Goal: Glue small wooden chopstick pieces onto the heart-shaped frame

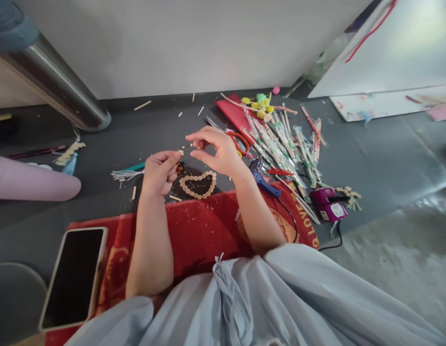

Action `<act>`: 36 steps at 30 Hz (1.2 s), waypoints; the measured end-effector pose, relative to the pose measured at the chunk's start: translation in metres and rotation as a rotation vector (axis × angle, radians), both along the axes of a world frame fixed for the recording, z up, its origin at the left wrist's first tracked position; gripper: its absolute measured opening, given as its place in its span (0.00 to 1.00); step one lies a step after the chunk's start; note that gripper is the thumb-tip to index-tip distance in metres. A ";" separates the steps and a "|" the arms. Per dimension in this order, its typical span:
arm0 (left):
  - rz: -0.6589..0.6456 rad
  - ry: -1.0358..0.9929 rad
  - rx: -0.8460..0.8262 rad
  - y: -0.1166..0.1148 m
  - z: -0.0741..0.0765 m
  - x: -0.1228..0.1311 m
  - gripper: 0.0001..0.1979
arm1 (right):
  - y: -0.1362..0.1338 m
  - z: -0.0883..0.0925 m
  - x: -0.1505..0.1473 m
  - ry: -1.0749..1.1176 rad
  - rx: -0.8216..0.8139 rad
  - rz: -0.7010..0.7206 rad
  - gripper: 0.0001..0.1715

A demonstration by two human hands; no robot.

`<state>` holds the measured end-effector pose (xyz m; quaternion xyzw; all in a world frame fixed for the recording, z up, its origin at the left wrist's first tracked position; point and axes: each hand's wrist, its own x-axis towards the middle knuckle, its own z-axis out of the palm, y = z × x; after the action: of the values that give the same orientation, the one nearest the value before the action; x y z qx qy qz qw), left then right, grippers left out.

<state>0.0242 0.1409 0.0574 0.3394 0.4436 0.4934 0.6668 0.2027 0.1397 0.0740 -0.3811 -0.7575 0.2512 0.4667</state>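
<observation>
My left hand [161,171] is curled into a pinch above the dark floor, fingertips closed on a tiny pale piece near its thumb. My right hand [216,150] hovers just to its right, thumb and forefinger pinched together, the other fingers spread; whatever it grips is too small to name. Below and between both hands lies a heart-shaped ring of small beige pieces [198,184] on the floor, at the far edge of a red cloth [201,230].
A heap of wrapped sticks [280,144] with red-handled scissors [239,141] lies to the right, beside a blue glue gun [264,181] and a purple device [329,203]. A phone [74,276] rests at lower left. A pink roll [31,180] and metal post [60,91] stand left.
</observation>
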 end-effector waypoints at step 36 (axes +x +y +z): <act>0.069 0.036 0.063 0.002 -0.001 0.009 0.06 | 0.001 -0.003 -0.013 0.285 -0.407 0.055 0.09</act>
<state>0.0328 0.1434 0.0567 0.3537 0.4510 0.5237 0.6303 0.1901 0.1410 0.0707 -0.4074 -0.6277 0.4625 0.4755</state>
